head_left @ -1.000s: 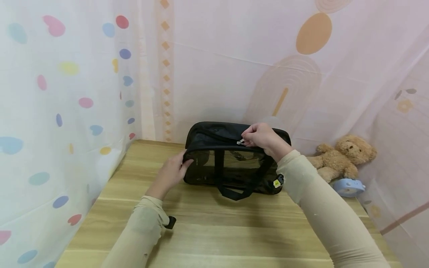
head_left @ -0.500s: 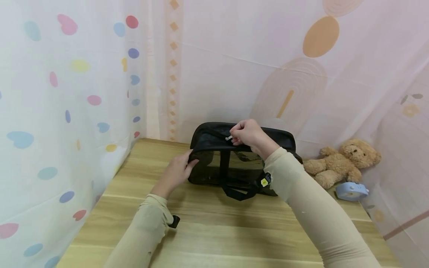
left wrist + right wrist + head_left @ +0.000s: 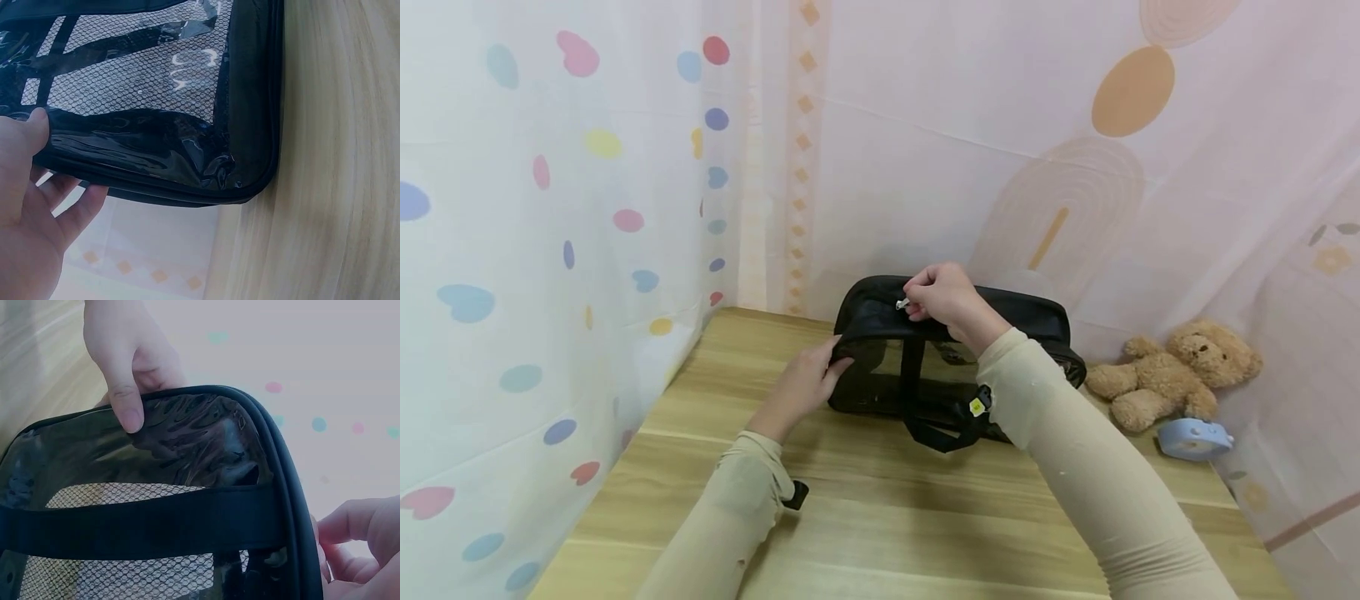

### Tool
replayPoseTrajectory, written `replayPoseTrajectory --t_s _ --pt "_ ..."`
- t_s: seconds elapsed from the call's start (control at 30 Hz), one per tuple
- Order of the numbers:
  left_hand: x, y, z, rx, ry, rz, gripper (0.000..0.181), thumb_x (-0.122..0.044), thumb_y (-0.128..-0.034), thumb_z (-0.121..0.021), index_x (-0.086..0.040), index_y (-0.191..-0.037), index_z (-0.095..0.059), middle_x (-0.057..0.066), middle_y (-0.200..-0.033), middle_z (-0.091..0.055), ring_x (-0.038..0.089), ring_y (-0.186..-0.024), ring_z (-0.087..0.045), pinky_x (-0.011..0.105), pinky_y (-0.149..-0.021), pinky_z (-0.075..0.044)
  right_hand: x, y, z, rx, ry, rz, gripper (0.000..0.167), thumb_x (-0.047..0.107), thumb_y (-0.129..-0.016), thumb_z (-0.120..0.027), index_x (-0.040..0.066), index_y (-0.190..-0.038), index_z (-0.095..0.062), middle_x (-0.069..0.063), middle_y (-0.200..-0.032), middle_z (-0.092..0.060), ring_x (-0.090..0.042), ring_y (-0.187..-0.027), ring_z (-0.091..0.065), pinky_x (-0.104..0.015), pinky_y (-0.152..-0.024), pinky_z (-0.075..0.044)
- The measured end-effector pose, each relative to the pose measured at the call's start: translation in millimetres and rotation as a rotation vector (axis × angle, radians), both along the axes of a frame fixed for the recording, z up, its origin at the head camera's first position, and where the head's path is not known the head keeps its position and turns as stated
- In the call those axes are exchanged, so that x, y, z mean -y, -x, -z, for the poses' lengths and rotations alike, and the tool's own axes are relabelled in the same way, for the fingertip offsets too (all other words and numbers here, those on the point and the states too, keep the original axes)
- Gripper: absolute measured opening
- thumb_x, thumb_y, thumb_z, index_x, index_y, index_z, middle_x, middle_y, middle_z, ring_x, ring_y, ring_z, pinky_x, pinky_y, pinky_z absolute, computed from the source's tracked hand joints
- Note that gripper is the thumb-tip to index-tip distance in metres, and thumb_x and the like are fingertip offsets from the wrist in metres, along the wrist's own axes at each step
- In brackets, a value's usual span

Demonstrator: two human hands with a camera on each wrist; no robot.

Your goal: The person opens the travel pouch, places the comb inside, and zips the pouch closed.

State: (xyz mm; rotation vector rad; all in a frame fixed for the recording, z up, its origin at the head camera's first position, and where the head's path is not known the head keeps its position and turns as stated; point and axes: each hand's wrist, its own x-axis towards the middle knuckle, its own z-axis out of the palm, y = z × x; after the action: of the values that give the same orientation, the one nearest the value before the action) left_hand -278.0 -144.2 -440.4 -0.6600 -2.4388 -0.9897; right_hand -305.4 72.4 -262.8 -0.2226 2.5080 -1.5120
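Slid zipper pull (image 3: pixel 902 305) left along the bag (image 3: pixel 942 364), pinching it with right hand (image 3: pixel 945 296), gripping bag's end with left hand (image 3: pixel 807 377); likely mid-zip, calling for steady pulling.

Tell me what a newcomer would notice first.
The black bag on the table leads, its zipper pull pinched by the right hand, its left end held by the left hand. Next is the teddy bear right of the bag, beside what looks like a blue clock.
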Motion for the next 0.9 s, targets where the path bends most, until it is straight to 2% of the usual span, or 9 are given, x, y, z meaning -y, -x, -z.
replayPoseTrajectory --t_s 0.33,0.63,0.77,0.9 --pt "0.9 -0.9 0.8 -0.014 -0.004 -0.013 0.026 -0.016 -0.1025 -0.063 -0.002 -0.125 -0.063 0.022 -0.114 -0.071 0.040 -0.102 -0.069 0.054 -0.088 -0.054 16.3 0.0 1.0 -0.034 0.013 0.013 0.021 0.005 -0.105 -0.053 -0.005 -0.115 -0.068 -0.016 -0.128 -0.058 -0.019 -0.080 -0.065 -0.032 -0.078 -0.060" --pt "6.7 -0.7 3.5 -0.030 -0.014 -0.015 0.025 -0.014 -0.1013 -0.064 -0.002 -0.123 -0.063 0.022 -0.112 -0.071 0.040 -0.101 -0.070 0.054 -0.086 -0.054 40.9 1.1 2.1 -0.088 -0.018 -0.002 0.021 0.004 -0.103 -0.055 -0.007 -0.115 -0.068 -0.015 -0.117 -0.062 -0.021 -0.081 -0.066 -0.032 -0.076 -0.060" --pt "8.2 -0.6 2.9 -0.014 -0.016 -0.010 0.024 -0.015 -0.1020 -0.063 -0.004 -0.124 -0.063 0.020 -0.112 -0.072 0.038 -0.102 -0.070 0.053 -0.087 -0.054 51.5 3.0 1.3 -0.098 -0.041 0.004 0.019 0.003 -0.102 -0.056 -0.007 -0.113 -0.067 -0.016 -0.106 -0.065 -0.020 -0.075 -0.065 -0.032 -0.074 -0.059" --pt "8.1 -0.1 2.7 -0.008 -0.015 -0.001 0.024 -0.014 -0.1022 -0.063 -0.004 -0.124 -0.063 0.019 -0.113 -0.072 0.037 -0.103 -0.070 0.052 -0.088 -0.054 61.3 5.7 0.8 -0.114 -0.074 0.000 0.015 0.002 -0.101 -0.057 -0.006 -0.110 -0.066 -0.016 -0.103 -0.066 -0.018 -0.070 -0.064 -0.031 -0.071 -0.059"
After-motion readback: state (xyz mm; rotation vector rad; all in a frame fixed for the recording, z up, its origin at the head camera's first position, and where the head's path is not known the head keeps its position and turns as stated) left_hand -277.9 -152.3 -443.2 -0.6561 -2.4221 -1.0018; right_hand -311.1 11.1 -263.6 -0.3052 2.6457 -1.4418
